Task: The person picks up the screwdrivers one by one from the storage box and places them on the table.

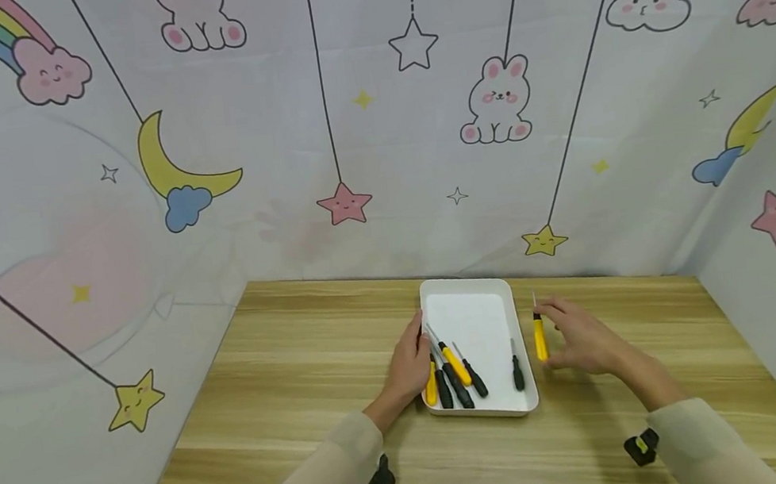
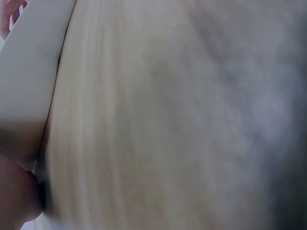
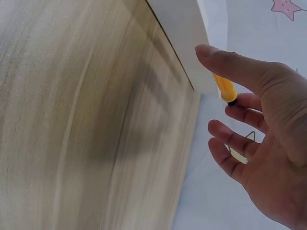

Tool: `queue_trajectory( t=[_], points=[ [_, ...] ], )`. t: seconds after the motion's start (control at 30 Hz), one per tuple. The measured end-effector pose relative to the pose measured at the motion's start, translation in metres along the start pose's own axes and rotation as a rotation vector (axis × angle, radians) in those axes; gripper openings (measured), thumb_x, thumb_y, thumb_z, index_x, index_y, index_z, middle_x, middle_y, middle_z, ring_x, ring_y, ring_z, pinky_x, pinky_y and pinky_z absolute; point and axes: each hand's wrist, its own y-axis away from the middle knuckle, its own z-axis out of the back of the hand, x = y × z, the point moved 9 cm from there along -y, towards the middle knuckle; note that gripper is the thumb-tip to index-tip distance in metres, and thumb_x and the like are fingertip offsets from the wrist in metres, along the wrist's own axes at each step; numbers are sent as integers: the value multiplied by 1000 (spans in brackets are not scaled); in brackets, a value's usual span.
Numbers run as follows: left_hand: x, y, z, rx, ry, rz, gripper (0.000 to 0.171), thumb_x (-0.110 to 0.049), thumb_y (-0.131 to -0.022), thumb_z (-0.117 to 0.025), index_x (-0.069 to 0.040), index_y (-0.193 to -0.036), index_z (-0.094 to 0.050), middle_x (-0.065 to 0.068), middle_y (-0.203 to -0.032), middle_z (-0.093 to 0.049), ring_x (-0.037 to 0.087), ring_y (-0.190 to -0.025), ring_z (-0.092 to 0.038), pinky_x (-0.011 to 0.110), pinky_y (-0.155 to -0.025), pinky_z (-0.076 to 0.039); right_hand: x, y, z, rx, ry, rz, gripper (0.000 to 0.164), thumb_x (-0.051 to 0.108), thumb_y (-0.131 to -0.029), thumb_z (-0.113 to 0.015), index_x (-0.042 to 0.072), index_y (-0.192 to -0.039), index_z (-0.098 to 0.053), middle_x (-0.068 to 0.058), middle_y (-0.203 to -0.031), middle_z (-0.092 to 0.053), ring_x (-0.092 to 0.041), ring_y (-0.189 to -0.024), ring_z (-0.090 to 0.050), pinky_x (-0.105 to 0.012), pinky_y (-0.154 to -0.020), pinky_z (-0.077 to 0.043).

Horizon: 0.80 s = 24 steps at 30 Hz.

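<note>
My right hand (image 1: 578,336) pinches a screwdriver with a yellow handle (image 1: 541,340) just right of the white tray (image 1: 472,287). Its thin shaft points away from me. In the right wrist view, thumb and fingertips hold the yellow screwdriver (image 3: 225,89), while the other fingers of the right hand (image 3: 268,124) are bent around air. My left hand (image 1: 409,363) grips the tray's left wall; the tray wall (image 2: 33,62) shows in the left wrist view. Several screwdrivers with black or yellow handles lie bunched at the tray's near left. A small black screwdriver (image 1: 517,372) lies apart along the right wall.
The tray stands on a wood-grain table (image 1: 303,379). A cartoon-print curtain (image 1: 376,139) hangs behind the table and along its sides. Dark wrist devices show at the left sleeve (image 1: 382,478) and right sleeve (image 1: 643,447).
</note>
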Motion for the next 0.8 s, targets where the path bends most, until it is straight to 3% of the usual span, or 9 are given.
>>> queue_trajectory(
  t=[0.57, 0.8],
  points=[
    [-1, -1, -1, 2, -5, 4, 54, -13, -116, -37, -2, -167, -26, 15, -172, -30, 30, -158, -28, 48, -128, -25, -16, -2, -23, 100, -18, -71, 95, 26, -73, -98, -4, -150, -52, -25, -147, -51, -37, -111, -65, -58, -97, -56],
    [1, 0, 0, 3, 8, 18, 54, -13, -116, -37, -3, -167, -27, 15, -172, -30, 30, -158, -28, 49, -128, -25, -18, -1, -29, 85, -20, -33, 95, 28, -70, -99, -6, -147, -55, -23, -143, -54, -36, -111, -63, -58, -99, -55]
  ],
)
